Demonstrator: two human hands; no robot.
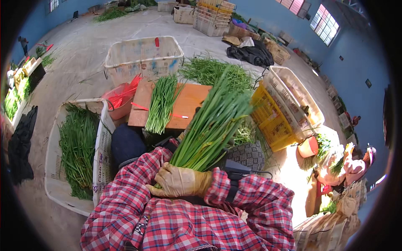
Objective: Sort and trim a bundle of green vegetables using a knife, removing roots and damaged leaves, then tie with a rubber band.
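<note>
My right hand [182, 180], in a tan rubber glove, is closed around the lower stalks of a large bunch of long green leafy vegetables [209, 128]. The leaves fan up and to the right. My left hand [185, 132] is mostly hidden behind this bunch; only a bit of glove shows, and its grip cannot be made out. Beyond them, a smaller bunch of greens [161, 105] lies on a wooden board [193, 97], across a red tie strip [179, 116] with a white end.
A white plastic crate [102, 150] of greens stands at left. Another crate [143, 64] is beyond the board, beside a pink tub [121, 108] with red strips. Loose greens [216, 72] lie on the floor. A yellow crate [273, 119] leans at right; a person [358, 166] is farther right.
</note>
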